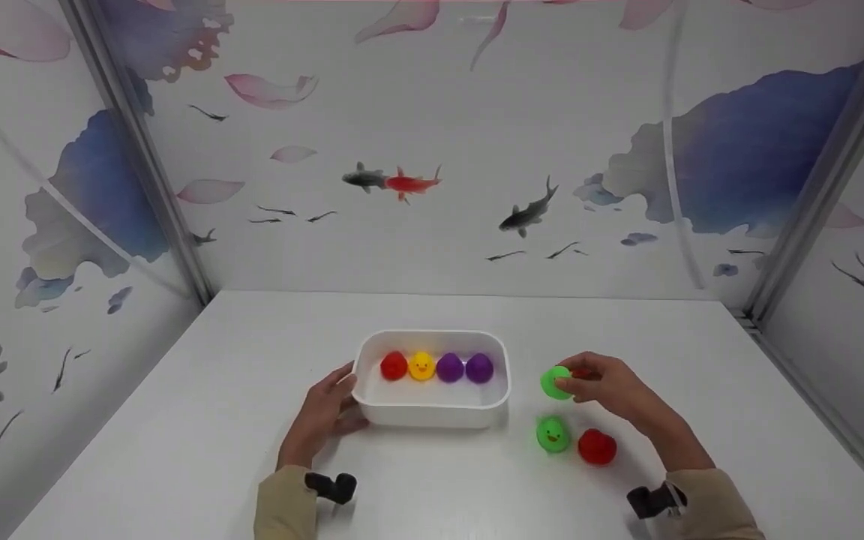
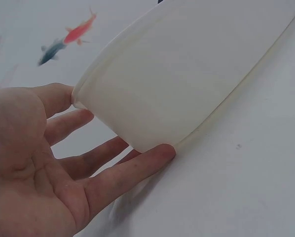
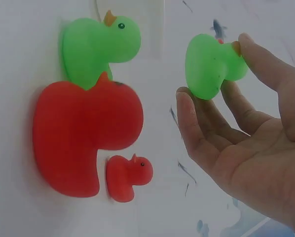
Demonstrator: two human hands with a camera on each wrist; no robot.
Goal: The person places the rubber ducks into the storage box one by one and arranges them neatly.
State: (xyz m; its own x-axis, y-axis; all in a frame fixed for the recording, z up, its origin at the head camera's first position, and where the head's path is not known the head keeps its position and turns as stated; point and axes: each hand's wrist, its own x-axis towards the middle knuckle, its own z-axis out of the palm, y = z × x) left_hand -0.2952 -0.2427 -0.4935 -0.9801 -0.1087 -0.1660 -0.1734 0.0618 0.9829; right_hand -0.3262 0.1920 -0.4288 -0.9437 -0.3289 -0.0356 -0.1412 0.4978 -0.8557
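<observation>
My left hand (image 1: 325,409) holds the left end of a white plastic tub (image 1: 432,415), its fingers and thumb spread against the end wall and rim. In the left wrist view the fingertips (image 2: 165,152) touch the tub's outer side. Right of the tub, my right hand (image 1: 612,386) pinches a green rubber duck (image 3: 204,66) above the table, between thumb and fingers. Below that hand stand another green duck (image 1: 553,435) and a red duck (image 1: 597,447). A second red duck (image 3: 120,178) is farther back, mostly hidden behind the right hand in the head view.
Inside the tub, a red duck (image 1: 394,366), a yellow duck (image 1: 422,366) and two purple ducks (image 1: 450,367) stand in a row along the back. The white table (image 1: 289,330) meets printed panels (image 1: 432,247) at the back and sides.
</observation>
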